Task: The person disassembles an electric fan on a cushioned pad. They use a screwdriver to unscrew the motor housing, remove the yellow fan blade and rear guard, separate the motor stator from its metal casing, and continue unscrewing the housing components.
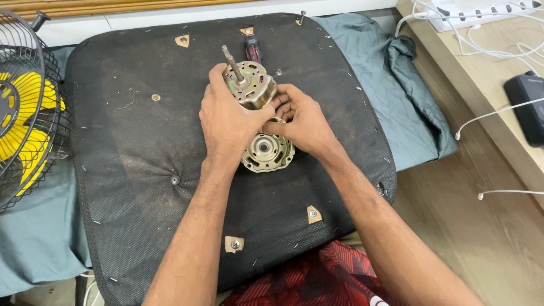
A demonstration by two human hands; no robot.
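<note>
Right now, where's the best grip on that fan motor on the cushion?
Probably the round metal housing of the fan motor, taken from both flanks. The left hand wraps its left side and the right hand its right. The thin shaft sticks up and away, too slim to hold. The loose end cover lies flat on the black cushion.

2 motor halves [258, 113], 1 screwdriver [253, 48], 1 fan [25, 107].

Black upturned seat cushion [141, 170] fills frame centre, w/ staples and screws round its edge. Grey-green cloth [408, 107] lies under it, bunched at upper right. Fan w/ yellow blades [22, 107] in black wire guard at left edge. White power strip [481, 8] w/ white cables [493, 113] and black box [527, 107] at upper right, on wooden floor [481, 226].
</note>
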